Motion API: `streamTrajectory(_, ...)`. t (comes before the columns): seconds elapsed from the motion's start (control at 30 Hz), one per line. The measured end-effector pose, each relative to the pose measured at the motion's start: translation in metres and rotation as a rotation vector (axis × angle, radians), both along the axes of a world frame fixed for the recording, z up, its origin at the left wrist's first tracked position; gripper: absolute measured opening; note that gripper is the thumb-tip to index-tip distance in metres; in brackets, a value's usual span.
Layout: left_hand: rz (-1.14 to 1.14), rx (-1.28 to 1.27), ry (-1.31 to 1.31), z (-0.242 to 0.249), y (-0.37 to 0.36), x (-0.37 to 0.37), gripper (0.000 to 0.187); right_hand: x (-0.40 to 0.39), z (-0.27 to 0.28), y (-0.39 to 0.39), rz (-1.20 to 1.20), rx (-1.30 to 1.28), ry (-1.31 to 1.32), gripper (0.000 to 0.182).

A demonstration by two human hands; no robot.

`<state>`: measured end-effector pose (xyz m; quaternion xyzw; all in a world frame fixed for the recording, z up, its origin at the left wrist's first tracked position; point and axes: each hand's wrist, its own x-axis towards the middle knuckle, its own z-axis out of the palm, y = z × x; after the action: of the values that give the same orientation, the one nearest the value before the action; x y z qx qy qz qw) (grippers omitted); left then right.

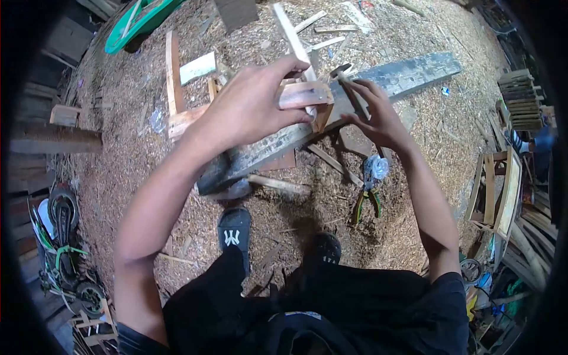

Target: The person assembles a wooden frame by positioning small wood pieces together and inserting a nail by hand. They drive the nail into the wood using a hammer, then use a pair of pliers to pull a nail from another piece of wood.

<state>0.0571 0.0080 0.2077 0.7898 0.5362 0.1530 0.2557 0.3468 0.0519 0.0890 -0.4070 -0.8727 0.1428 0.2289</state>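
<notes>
Two hands work over the long beam (378, 80) on the sawdust: the left hand (251, 106) clamps a wood block (305, 94) against it, while the right hand (378, 115) grips a hammer (346, 80). Nailing seems underway; striking next needs a steady block, fingers clear.
</notes>
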Motion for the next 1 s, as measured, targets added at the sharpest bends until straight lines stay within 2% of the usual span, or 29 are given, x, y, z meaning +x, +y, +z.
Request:
streamTrajectory(0.03, 0.002, -0.012, 0.004, 0.001, -0.003, 0.001, 0.069, -0.014, 0.018, -0.007, 0.014, -0.004, 0.0, 0.053)
streamTrajectory(0.1, -0.017, -0.029, -0.059, 0.002, -0.005, -0.004, 0.068, -0.038, 0.041, -0.017, 0.168, -0.575, 0.281, 0.056)
streamTrajectory(0.2, -0.025, -0.035, -0.097, 0.004, -0.005, -0.005, 0.067, -0.06, 0.046, -0.012, 0.194, -0.643, 0.21, 0.052)
streamTrajectory(0.23, 0.003, -0.025, -0.078, 0.004, -0.003, -0.006, 0.065, -0.062, 0.037, -0.012, 0.18, -0.515, 0.244, 0.049)
streamTrajectory(0.27, 0.002, -0.017, -0.076, 0.003, -0.001, -0.007, 0.065, -0.064, 0.028, -0.013, 0.181, -0.507, 0.246, 0.049)
streamTrajectory(0.33, -0.045, -0.015, -0.129, -0.001, 0.003, -0.007, 0.064, -0.07, 0.026, -0.021, 0.102, -0.53, 0.358, 0.038)
streamTrajectory(0.37, -0.043, -0.011, -0.132, -0.003, 0.004, -0.007, 0.064, -0.068, 0.027, -0.026, 0.092, -0.435, 0.355, 0.036)
streamTrajectory(0.5, -0.09, 0.028, -0.085, -0.004, 0.006, -0.004, 0.06, -0.068, 0.037, -0.032, 0.056, -0.452, 0.338, 0.033)
streamTrajectory(0.57, -0.108, 0.032, -0.09, -0.004, 0.008, -0.006, 0.06, -0.067, 0.036, -0.03, 0.03, -0.469, 0.34, 0.041)
streamTrajectory(0.67, -0.15, 0.052, -0.081, -0.008, 0.017, -0.012, 0.059, -0.071, 0.036, -0.026, 0.014, -0.494, 0.314, 0.037)
streamTrajectory(0.73, -0.225, 0.193, -0.106, -0.01, 0.018, -0.013, 0.058, -0.072, 0.028, -0.019, 0.013, -0.474, 0.296, 0.035)
streamTrajectory(0.77, -0.225, 0.195, -0.108, -0.011, 0.017, -0.017, 0.058, -0.072, 0.025, -0.017, 0.013, -0.459, 0.278, 0.033)
streamTrajectory(0.83, -0.109, 0.091, 0.107, 0.004, 0.007, -0.016, 0.058, -0.073, 0.031, -0.017, 0.018, -0.457, 0.276, 0.031)
streamTrajectory(1.0, -0.106, 0.117, 0.086, -0.007, 0.011, -0.03, 0.057, -0.078, 0.018, -0.012, 0.009, -0.492, 0.314, 0.03)
